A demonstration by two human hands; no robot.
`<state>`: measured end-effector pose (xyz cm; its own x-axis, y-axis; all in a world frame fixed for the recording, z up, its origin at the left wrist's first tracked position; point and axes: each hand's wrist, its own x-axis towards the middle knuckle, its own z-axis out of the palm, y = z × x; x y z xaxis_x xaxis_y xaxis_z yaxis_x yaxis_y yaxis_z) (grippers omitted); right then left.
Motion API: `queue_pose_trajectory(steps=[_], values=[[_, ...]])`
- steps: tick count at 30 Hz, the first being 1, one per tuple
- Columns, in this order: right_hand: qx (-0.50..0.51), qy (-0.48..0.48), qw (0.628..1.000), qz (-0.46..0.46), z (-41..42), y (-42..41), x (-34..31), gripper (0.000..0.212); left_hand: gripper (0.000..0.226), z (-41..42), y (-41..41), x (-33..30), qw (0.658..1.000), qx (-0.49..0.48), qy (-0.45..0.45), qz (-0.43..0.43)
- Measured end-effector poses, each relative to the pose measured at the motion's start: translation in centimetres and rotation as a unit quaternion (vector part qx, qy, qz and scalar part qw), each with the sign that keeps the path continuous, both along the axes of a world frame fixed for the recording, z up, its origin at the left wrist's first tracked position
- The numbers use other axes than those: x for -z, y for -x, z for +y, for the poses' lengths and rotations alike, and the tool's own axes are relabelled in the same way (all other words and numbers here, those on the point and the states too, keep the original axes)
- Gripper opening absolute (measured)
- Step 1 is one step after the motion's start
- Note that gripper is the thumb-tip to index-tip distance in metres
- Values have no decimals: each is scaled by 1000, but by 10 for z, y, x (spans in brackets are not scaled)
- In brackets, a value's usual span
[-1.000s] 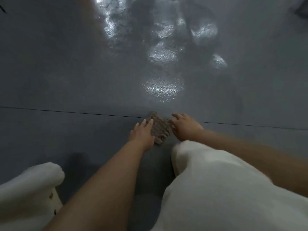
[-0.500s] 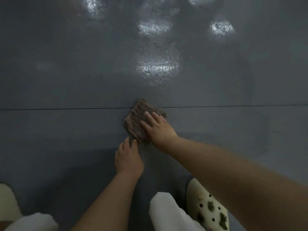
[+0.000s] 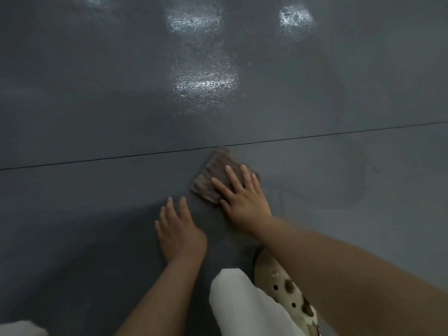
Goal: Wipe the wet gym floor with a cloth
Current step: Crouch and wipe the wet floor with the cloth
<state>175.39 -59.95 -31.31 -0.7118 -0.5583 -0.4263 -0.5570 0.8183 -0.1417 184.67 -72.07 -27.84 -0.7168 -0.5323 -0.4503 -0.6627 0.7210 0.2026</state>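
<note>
We've got the cloth (image 3: 219,175) flat on the grey floor (image 3: 97,105), a brownish ribbed square turned like a diamond, its far corner just touching the dark seam (image 3: 97,160) that runs across the floor. On top of it sits the right hand (image 3: 244,195), fingers straight and spread, palm pressing down over the cloth's near-right half, nothing pinched. The left hand (image 3: 180,232) lies flat on the bare floor just this side of the cloth and a little to its left, fingers straight and close together, not touching the fabric. Beyond the seam, well past the cloth, we see wet patches (image 3: 203,86) shining with reflected light. To the right of the cloth a faint curved wet streak (image 3: 358,180) marks the floor. Nearer us than the cloth, under the right forearm, there's a cream clog (image 3: 278,282) with holes and charms, and beside it a white trouser leg (image 3: 240,306).
</note>
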Motion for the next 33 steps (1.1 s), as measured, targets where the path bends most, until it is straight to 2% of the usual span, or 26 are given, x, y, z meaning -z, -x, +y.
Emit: queue_pose_trajectory(steps=[2, 4, 7, 10, 12, 13, 15, 19, 21, 23, 25, 27, 33], values=[[80, -2, 997, 13, 38, -4, -1, 66, 69, 8, 2, -1, 999, 39, -13, 6], [168, -32, 985, 30, 78, -6, -2, 61, 68, 15, 2, -3, 996, 75, -39, 7], [330, -68, 942, 11, 120, -7, -6, 53, 68, 20, 0, -3, 993, 92, -74, 8], [454, -45, 890, 6, 104, -8, -9, 55, 68, 16, -4, -4, 992, 97, -85, 7], [496, -28, 868, -15, 77, -8, -8, 56, 69, 11, -5, -4, 991, 93, -97, 15], [492, -23, 870, -24, 64, -10, -9, 56, 69, 9, -5, -5, 991, 88, -103, 20], [439, -21, 898, -31, 45, -19, -13, 56, 69, 5, -5, -7, 990, 77, -114, 28], [239, 5, 971, -22, 19, -42, -17, 55, 72, 0, -4, -14, 989, 61, -131, 29], [131, 25, 991, -10, 17, -36, -23, 53, 72, -4, -4, -20, 989, 64, -133, 27], [66, 36, 996, -40, 20, -19, -32, 45, 71, -9, -3, -30, 988, 69, -136, 20], [50, 38, 994, -87, 23, 0, -50, 35, 69, -12, 0, -44, 987, 81, -137, 19], [49, 45, 994, -88, 24, 11, -74, 28, 68, -15, 5, -60, 985, 104, -134, 23], [111, 158, 976, -100, 40, 17, -171, 26, 74, -10, 28, -142, 973, 206, -88, 58]])
